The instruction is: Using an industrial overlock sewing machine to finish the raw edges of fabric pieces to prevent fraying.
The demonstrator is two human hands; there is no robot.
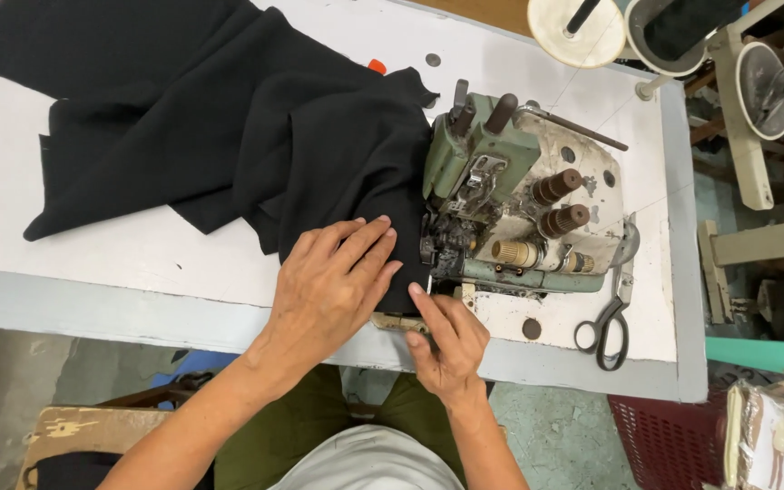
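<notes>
Fabric (229, 127), black, lies across the table (93, 263), its edge at the overlock machine (519, 209). My left hand (333, 281) presses it flat, fingers spread; my right hand (446, 340) pinches its edge. Step: feeding the seam; next needs steady guiding toward the presser foot.

Was a sewing workshop: worn green overlock machine (514, 204), thread cones (576, 32), scissors (605, 327), white worktable (93, 245).

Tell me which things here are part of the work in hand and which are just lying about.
In use:
black fabric, under the left hand
green sewing machine
right hand, at the fabric's edge

Lying about:
black scissors
thread cones
red basket
</notes>
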